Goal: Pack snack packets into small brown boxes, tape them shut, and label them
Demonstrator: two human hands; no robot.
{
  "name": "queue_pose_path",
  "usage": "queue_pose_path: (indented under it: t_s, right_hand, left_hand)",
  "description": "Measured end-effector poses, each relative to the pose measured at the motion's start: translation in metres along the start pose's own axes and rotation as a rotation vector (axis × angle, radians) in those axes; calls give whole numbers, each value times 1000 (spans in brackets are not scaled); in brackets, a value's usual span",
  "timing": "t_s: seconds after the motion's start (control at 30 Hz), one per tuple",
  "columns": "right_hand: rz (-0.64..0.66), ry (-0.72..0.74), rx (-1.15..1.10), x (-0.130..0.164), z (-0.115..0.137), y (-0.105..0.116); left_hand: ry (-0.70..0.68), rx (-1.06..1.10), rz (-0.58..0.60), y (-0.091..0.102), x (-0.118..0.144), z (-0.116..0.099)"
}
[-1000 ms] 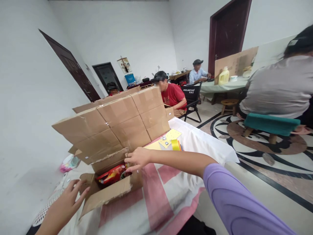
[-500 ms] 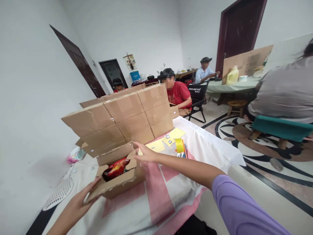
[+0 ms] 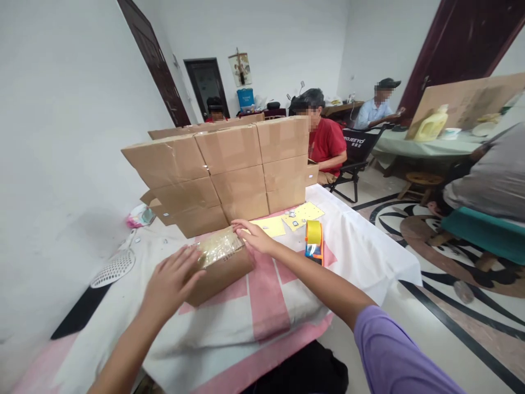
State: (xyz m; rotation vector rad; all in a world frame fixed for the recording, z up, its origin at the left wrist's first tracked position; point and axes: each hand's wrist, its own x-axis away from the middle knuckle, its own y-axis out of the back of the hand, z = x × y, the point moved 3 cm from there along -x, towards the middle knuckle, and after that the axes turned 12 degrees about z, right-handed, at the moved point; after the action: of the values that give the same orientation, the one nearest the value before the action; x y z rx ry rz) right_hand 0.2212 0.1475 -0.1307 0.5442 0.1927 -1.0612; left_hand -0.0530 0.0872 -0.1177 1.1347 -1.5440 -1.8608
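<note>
A small brown cardboard box (image 3: 223,273) sits on the cloth-covered table, with a face covered in shiny clear tape turned up. My left hand (image 3: 174,276) lies over the box's left end, fingers stretched and thumb apart. At the far right corner, my right hand (image 3: 255,236) touches the box with its fingers extended. The red item seen inside the box earlier is hidden. Right of the box stands a tape dispenser (image 3: 314,241) with a yellow roll. Yellow sheets (image 3: 305,215) bearing small pieces lie behind it.
A wall of stacked cardboard boxes (image 3: 241,189) spans the table's far side. At left lie a white perforated piece (image 3: 115,268) and a pink-and-white packet (image 3: 140,215). A person in a red shirt (image 3: 326,143) sits behind the boxes; others sit farther right.
The box showed its open flaps and red contents; now a taped face is up. Both hands have shifted on it, and the left lies over its end. My view has turned left.
</note>
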Motion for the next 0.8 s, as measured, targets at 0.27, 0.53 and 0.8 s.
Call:
queue_pose_path:
  t_s: [0.27,0.53,0.8]
  right_hand:
    - [-1038,-66,415,139,20,49]
    - [-1140,-194,292,198,-26,80]
    - [-1128,-110,573,194,20,64]
  left_hand:
    - [-101,16,48,-32,-3,-22]
    - [-120,91,-29,-20,8,-21]
    - [-93,174,-207,21,29,-13]
